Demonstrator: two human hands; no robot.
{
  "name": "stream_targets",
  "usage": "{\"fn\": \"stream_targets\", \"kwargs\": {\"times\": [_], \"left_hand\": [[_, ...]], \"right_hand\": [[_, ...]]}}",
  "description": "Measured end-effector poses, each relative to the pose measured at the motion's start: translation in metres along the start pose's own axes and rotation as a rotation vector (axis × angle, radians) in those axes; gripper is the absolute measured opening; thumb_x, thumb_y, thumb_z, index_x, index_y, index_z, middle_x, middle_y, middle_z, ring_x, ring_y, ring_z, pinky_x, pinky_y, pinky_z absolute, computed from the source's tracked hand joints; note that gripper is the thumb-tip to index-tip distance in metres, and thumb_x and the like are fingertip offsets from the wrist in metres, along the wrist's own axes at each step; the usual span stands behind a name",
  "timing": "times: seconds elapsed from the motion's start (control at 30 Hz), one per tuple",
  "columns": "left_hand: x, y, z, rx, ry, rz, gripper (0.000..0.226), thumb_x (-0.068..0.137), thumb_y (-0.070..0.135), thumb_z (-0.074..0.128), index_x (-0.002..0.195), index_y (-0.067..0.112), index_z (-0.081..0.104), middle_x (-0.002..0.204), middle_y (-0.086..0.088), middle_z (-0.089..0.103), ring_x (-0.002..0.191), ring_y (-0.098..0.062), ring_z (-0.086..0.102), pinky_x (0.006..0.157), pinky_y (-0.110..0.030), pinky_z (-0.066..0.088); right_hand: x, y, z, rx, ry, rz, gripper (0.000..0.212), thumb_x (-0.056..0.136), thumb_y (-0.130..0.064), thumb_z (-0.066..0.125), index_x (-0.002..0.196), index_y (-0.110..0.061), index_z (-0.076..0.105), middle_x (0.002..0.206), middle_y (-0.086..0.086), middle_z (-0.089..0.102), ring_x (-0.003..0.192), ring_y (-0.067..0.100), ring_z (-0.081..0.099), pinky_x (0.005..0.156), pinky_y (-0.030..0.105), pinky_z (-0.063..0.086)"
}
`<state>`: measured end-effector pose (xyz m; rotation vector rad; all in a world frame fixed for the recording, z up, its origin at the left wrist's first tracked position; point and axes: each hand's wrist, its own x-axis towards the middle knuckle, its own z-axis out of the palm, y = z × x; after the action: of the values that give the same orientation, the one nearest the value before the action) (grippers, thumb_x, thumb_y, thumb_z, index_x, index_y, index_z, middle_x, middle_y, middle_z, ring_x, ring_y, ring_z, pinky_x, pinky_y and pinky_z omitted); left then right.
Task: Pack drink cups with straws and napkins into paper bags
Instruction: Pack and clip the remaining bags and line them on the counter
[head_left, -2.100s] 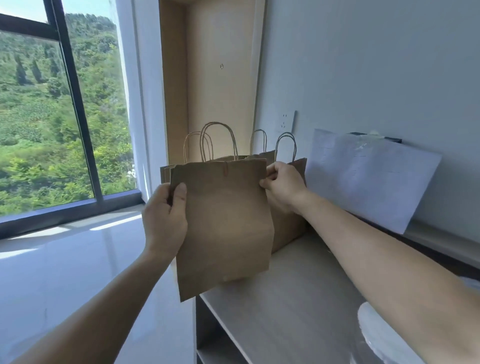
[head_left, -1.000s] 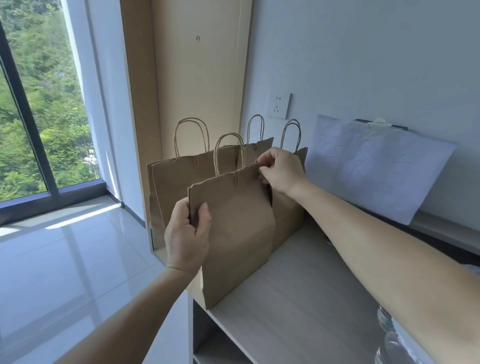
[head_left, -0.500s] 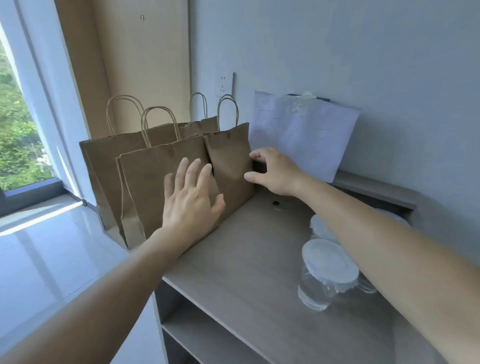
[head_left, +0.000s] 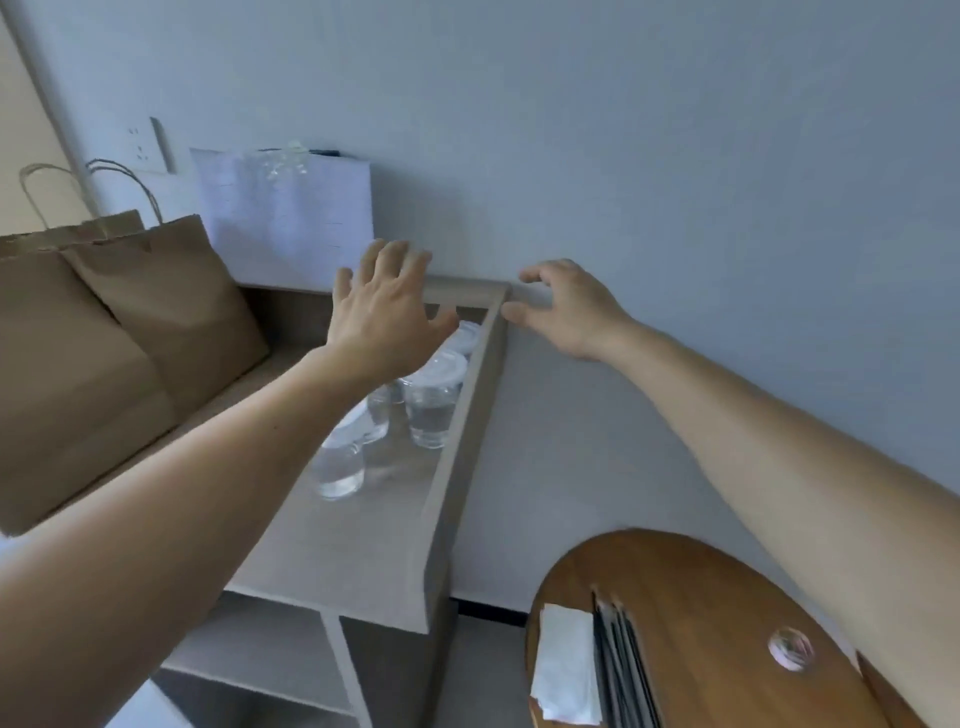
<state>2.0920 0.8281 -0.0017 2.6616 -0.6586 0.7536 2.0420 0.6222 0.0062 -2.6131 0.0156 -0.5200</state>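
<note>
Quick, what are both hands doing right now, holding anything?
Left hand: open, fingers spread, holding nothing.
Right hand: open, loosely curled, holding nothing.

Both forearms reach forward, bare. The left hand (head_left: 387, 306) is spread, fingers straight, back toward the camera. The right hand (head_left: 569, 312) hangs loosely curved (thumb apart from the fingers), holding nothing.

A pale blue-grey wall (head_left: 675, 156) fills the view, with a white socket (head_left: 143, 148) beside a beige panel (head_left: 26, 130). A grey wood-grain bench (head_left: 353, 551) with open shelves underneath stands against it. A round brown table (head_left: 701, 623) sits lower right.
</note>
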Motion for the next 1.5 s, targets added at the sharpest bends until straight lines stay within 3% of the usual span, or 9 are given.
{"fn": "stream_targets", "kwargs": {"times": [0.27, 0.6, 0.93, 1.03, 1.13, 1.27, 1.37, 1.5], "left_hand": [[-0.008, 0.143, 0.066, -0.029, -0.208, 0.133, 0.072, 0.089, 0.054, 0.052, 0.150, 0.022, 0.032, 0.159, -0.004, 0.026, 0.149, -0.024, 0.013, 0.117, -0.046, 0.015], [-0.014, 0.254, 0.173, -0.062, -0.478, 0.349, 0.070, 0.093, 0.056, 0.043, 0.151, 0.021, 0.029, 0.158, -0.004, 0.028, 0.147, -0.025, 0.019, 0.116, -0.048, 0.020], [-0.037, 0.373, 0.278, -0.265, -0.723, 0.559, 0.066, 0.096, 0.052, 0.042, 0.152, 0.020, 0.029, 0.157, -0.005, 0.030, 0.146, -0.025, 0.022, 0.115, -0.047, 0.022], [-0.048, 0.404, 0.294, -0.312, -0.784, 0.590, 0.066, 0.095, 0.052, 0.043, 0.152, 0.020, 0.030, 0.157, -0.005, 0.030, 0.146, -0.026, 0.022, 0.115, -0.047, 0.022], [-0.059, 0.432, 0.305, -0.335, -0.816, 0.602, 0.066, 0.095, 0.051, 0.044, 0.152, 0.021, 0.030, 0.157, -0.004, 0.031, 0.146, -0.025, 0.022, 0.115, -0.046, 0.022], [-0.067, 0.468, 0.319, -0.334, -0.831, 0.588, 0.066, 0.095, 0.051, 0.045, 0.152, 0.021, 0.031, 0.157, -0.003, 0.031, 0.146, -0.025, 0.023, 0.115, -0.046, 0.024], [-0.074, 0.497, 0.324, -0.304, -0.855, 0.549, 0.066, 0.096, 0.050, 0.044, 0.152, 0.021, 0.029, 0.158, -0.004, 0.031, 0.146, -0.027, 0.023, 0.116, -0.047, 0.024], [-0.093, 0.541, 0.329, -0.250, -0.896, 0.535, 0.064, 0.097, 0.049, 0.045, 0.152, 0.021, 0.029, 0.158, -0.004, 0.030, 0.147, -0.027, 0.023, 0.117, -0.047, 0.025]], "right_hand": [[-0.099, 0.122, -0.057, -0.068, 0.015, 0.230, 0.062, 0.090, -0.043, 0.067, 0.141, -0.013, 0.048, 0.148, 0.008, 0.042, 0.136, 0.023, 0.041, 0.111, 0.032, 0.031], [-0.167, 0.243, -0.058, -0.095, -0.052, 0.508, 0.067, 0.091, -0.049, 0.061, 0.145, -0.016, 0.042, 0.152, 0.005, 0.035, 0.140, 0.023, 0.032, 0.112, 0.039, 0.032], [-0.266, 0.348, -0.084, -0.156, -0.050, 0.887, 0.064, 0.093, -0.045, 0.059, 0.146, -0.015, 0.040, 0.152, 0.005, 0.034, 0.139, 0.022, 0.034, 0.113, 0.038, 0.032], [-0.308, 0.370, -0.094, -0.153, -0.005, 1.000, 0.063, 0.092, -0.047, 0.059, 0.145, -0.016, 0.043, 0.146, 0.003, 0.043, 0.130, 0.022, 0.045, 0.103, 0.036, 0.040], [-0.347, 0.396, -0.107, -0.240, 0.022, 1.084, 0.048, 0.089, -0.050, 0.059, 0.124, -0.018, 0.056, 0.118, -0.001, 0.057, 0.103, 0.019, 0.057, 0.080, 0.033, 0.047], [-0.392, 0.442, -0.125, -0.259, 0.088, 1.144, 0.021, 0.088, -0.041, 0.060, 0.104, -0.026, 0.056, 0.102, -0.001, 0.057, 0.092, 0.022, 0.059, 0.076, 0.040, 0.052], [-0.426, 0.483, -0.139, -0.339, 0.118, 1.217, 0.032, 0.092, -0.034, 0.058, 0.117, -0.014, 0.060, 0.108, 0.006, 0.062, 0.087, 0.020, 0.056, 0.064, 0.032, 0.046], [-0.468, 0.531, -0.154, -0.401, 0.204, 1.303, 0.026, 0.091, -0.038, 0.058, 0.106, -0.017, 0.061, 0.098, 0.001, 0.062, 0.089, 0.022, 0.059, 0.067, 0.035, 0.051]]}}
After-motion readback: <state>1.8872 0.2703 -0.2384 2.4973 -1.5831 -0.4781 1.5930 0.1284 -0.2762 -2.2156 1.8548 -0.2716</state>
